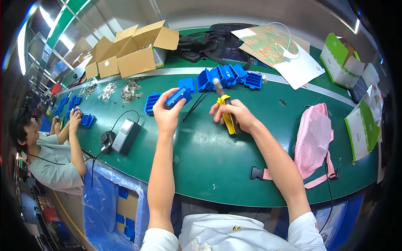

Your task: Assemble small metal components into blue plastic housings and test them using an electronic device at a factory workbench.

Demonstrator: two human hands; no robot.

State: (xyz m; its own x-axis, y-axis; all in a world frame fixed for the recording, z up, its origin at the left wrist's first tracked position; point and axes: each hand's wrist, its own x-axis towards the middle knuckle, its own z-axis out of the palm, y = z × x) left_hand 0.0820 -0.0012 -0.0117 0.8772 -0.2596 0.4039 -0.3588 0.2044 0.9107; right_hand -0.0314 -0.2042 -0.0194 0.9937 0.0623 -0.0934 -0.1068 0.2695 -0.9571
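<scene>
My left hand [166, 109] pinches a small blue plastic case [178, 97] between thumb and fingers, raised above the green table. To its right, my right hand [238, 115] is wrapped round pliers [226, 113] with yellow and black handles, their metal tip pointing up and away from me. That tip is apart from the case in my left hand. Behind both hands, several blue cases [222, 77] stand leaning in a row. A flat blue piece [186, 85] and another blue case [152, 103] lie close to my left hand. Thin black tweezers [194, 108] rest between my hands.
Small metal parts [131, 90] lie in piles before open cardboard boxes [136, 58]. A grey box-shaped device [126, 137] with cables stands left; a pink mesh bag [313, 142] lies right. A co-worker [52, 150] handles blue cases at left. A plastic-lined bin [102, 205] stands below the edge.
</scene>
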